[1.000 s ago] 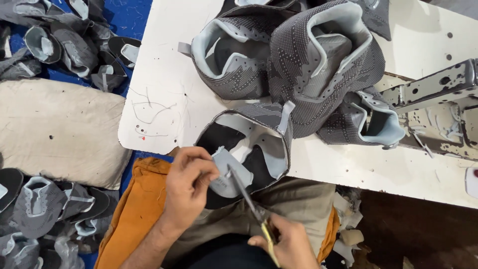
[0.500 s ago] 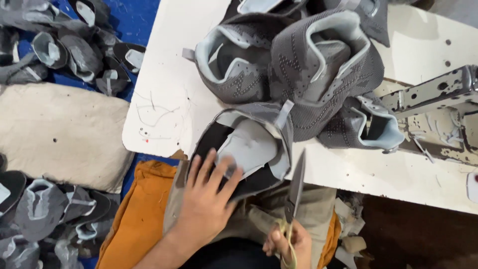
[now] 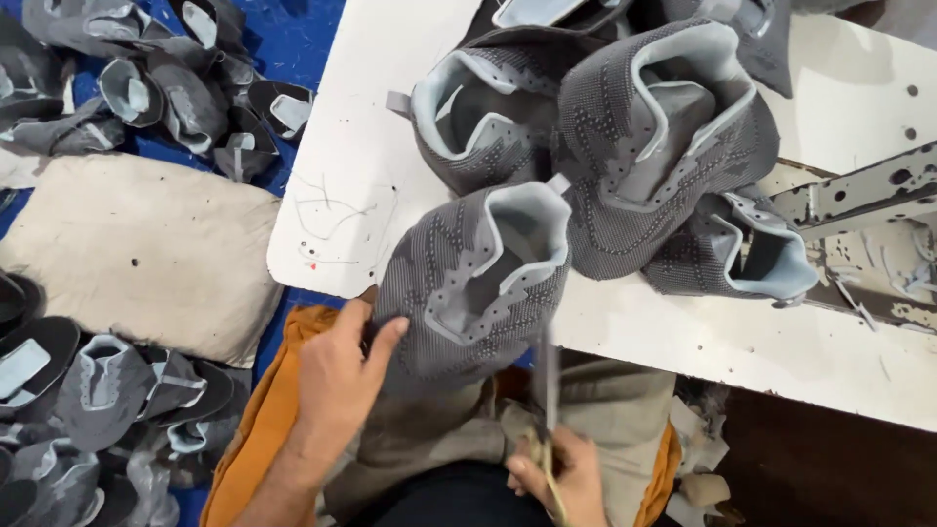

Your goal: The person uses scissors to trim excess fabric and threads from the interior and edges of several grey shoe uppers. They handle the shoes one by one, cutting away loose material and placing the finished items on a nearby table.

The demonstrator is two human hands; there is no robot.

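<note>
Grey knit shoe upper (image 3: pixel 468 288) sits at frame centre, hanging over the near edge of the white table (image 3: pixel 342 195), collar opening up, light lining showing. Left hand (image 3: pixel 337 376), lower left of centre, is flat against the upper's left side, fingers spread, pressing rather than gripping. Right hand (image 3: pixel 561 473), bottom centre, is closed round the handles of scissors (image 3: pixel 545 390), blades pointing up, tips just beside the upper's lower right edge (blades blurred; open or closed not clear). Judgement: keep the upper steadied w/ the flat hand, fingers well away from the blades, trim close to the seam w/o nicking the knit. More uppers (image 3: pixel 625 127) are piled at top centre.
</note>
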